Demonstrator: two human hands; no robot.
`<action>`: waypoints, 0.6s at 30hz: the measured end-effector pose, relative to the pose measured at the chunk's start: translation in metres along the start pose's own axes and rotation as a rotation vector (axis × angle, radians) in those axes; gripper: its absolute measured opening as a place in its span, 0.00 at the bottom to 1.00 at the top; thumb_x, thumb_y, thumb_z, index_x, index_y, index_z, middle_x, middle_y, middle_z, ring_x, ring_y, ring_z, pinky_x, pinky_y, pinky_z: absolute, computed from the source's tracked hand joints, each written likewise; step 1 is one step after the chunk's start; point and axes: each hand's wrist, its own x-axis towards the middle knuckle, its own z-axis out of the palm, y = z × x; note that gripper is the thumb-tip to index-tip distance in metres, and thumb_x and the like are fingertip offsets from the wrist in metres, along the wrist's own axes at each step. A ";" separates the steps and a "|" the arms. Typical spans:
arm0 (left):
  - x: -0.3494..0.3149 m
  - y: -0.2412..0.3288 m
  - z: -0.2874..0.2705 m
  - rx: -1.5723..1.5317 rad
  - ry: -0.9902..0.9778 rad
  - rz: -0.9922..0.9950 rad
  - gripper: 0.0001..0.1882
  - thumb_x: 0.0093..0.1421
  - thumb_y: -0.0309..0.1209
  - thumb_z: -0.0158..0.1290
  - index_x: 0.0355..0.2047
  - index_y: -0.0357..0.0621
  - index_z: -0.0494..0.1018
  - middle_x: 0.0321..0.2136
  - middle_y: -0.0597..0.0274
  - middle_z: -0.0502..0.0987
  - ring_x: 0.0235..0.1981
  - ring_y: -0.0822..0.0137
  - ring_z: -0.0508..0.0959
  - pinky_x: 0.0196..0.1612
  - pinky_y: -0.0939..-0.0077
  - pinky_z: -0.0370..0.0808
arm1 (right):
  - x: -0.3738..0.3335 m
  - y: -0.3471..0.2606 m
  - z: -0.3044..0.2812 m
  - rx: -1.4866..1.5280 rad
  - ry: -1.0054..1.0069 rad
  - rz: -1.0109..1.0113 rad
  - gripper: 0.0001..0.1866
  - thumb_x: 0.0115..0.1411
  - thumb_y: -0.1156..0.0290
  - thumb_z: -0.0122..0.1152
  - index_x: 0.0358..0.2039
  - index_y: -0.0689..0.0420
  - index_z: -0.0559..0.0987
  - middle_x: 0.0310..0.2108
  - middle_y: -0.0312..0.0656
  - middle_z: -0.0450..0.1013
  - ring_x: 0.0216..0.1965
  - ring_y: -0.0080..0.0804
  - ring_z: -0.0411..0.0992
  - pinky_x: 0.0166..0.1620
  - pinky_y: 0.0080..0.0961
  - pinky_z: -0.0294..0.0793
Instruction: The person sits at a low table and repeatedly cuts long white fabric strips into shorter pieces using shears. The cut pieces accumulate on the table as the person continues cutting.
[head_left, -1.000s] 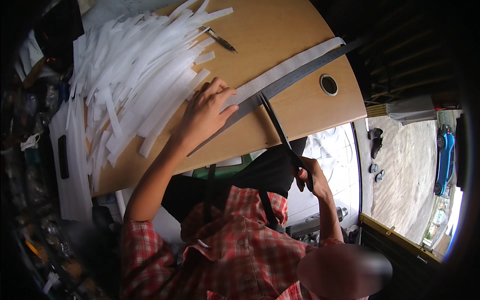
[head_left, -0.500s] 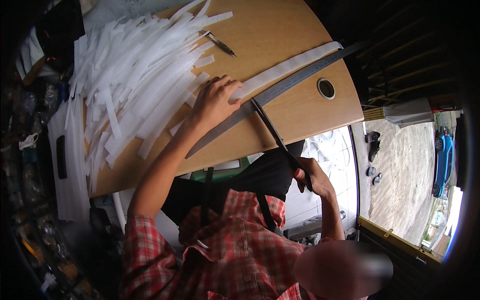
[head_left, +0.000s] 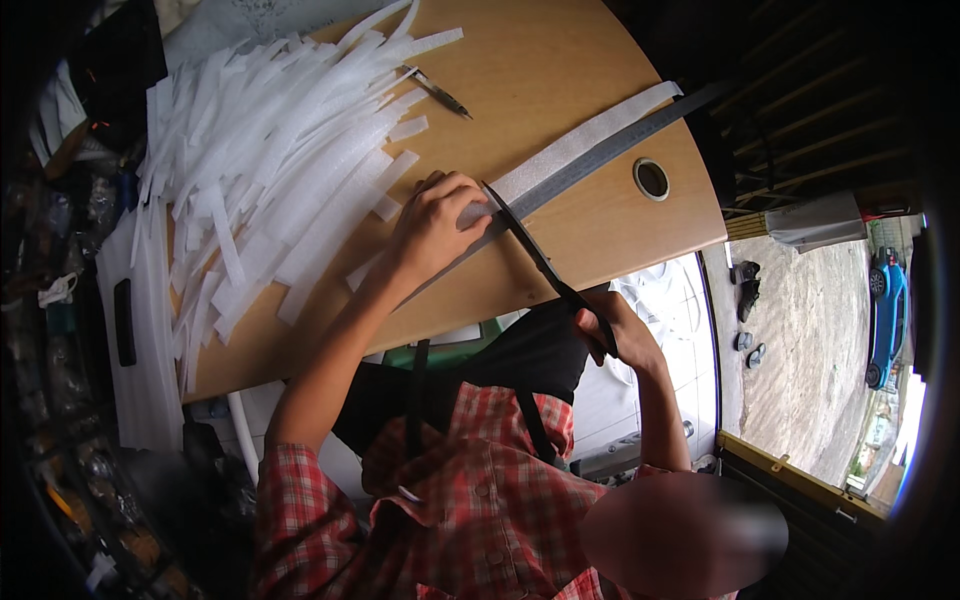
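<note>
On the wooden table [head_left: 560, 60], my left hand [head_left: 438, 222] has its fingers curled round the near end of a long white foam strip [head_left: 590, 135]. A long grey metal ruler [head_left: 620, 143] lies along the strip's edge and passes by that hand. My right hand [head_left: 622, 325] grips the handles of black scissors [head_left: 540, 262], partly hidden by the fingers. The scissor tips reach across the ruler to the strip, close beside my left fingertips. Whether the blades are touching the foam, I cannot tell.
A big heap of cut white foam strips [head_left: 270, 150] covers the table's left side. A dark pen-like tool [head_left: 440, 93] lies near the heap. At the right is a round cable hole [head_left: 651, 180]. Longer white sheets [head_left: 140, 330] hang at the left edge, bearing a black slab [head_left: 124, 322].
The scissors in my right hand have moved up and left, from the ruler to the foam strip. My left hand has shifted slightly, staying on the strip.
</note>
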 end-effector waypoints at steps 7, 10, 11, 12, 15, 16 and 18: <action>-0.005 -0.003 -0.004 -0.071 0.012 -0.113 0.12 0.49 0.23 0.63 0.34 0.39 0.75 0.35 0.57 0.76 0.40 0.55 0.75 0.45 0.63 0.73 | 0.005 0.004 0.006 -0.065 0.077 -0.017 0.41 0.56 0.34 0.57 0.39 0.70 0.77 0.23 0.49 0.73 0.27 0.33 0.72 0.33 0.34 0.69; -0.009 -0.004 -0.013 -0.205 0.007 -0.293 0.11 0.51 0.24 0.63 0.34 0.37 0.74 0.31 0.56 0.76 0.34 0.58 0.76 0.40 0.66 0.74 | 0.002 0.005 0.014 -0.044 0.089 -0.075 0.44 0.53 0.31 0.56 0.39 0.70 0.77 0.26 0.51 0.73 0.28 0.34 0.71 0.33 0.35 0.69; -0.010 -0.004 -0.019 -0.261 0.001 -0.361 0.11 0.52 0.25 0.62 0.35 0.37 0.74 0.29 0.55 0.76 0.32 0.60 0.77 0.37 0.67 0.74 | 0.000 0.006 0.017 -0.044 0.085 -0.089 0.45 0.52 0.29 0.56 0.39 0.70 0.77 0.26 0.51 0.73 0.28 0.34 0.70 0.33 0.35 0.69; -0.008 -0.002 -0.027 -0.285 0.065 -0.376 0.10 0.54 0.26 0.62 0.35 0.36 0.74 0.27 0.56 0.76 0.28 0.62 0.76 0.34 0.69 0.73 | -0.003 0.007 0.019 -0.050 0.062 -0.079 0.46 0.50 0.28 0.56 0.38 0.70 0.76 0.25 0.52 0.72 0.28 0.35 0.69 0.33 0.36 0.69; 0.006 0.007 -0.064 -0.260 0.233 -0.463 0.10 0.62 0.32 0.57 0.35 0.37 0.73 0.18 0.63 0.73 0.18 0.74 0.70 0.24 0.76 0.68 | -0.013 0.021 0.031 -0.051 -0.010 -0.045 0.50 0.46 0.23 0.52 0.34 0.70 0.70 0.23 0.52 0.67 0.26 0.44 0.67 0.33 0.39 0.67; 0.012 0.005 -0.071 -0.218 0.396 -0.416 0.11 0.63 0.33 0.57 0.34 0.37 0.72 0.17 0.63 0.72 0.18 0.74 0.69 0.24 0.76 0.67 | -0.017 0.020 0.041 -0.003 -0.021 -0.069 0.51 0.46 0.22 0.51 0.33 0.69 0.69 0.23 0.52 0.66 0.26 0.46 0.66 0.33 0.39 0.66; 0.020 -0.001 -0.082 -0.132 0.607 -0.380 0.13 0.64 0.35 0.56 0.33 0.36 0.71 0.16 0.63 0.71 0.18 0.74 0.67 0.24 0.77 0.66 | -0.023 0.016 0.054 -0.049 -0.032 -0.125 0.50 0.47 0.20 0.46 0.34 0.67 0.66 0.25 0.53 0.66 0.26 0.54 0.64 0.32 0.41 0.65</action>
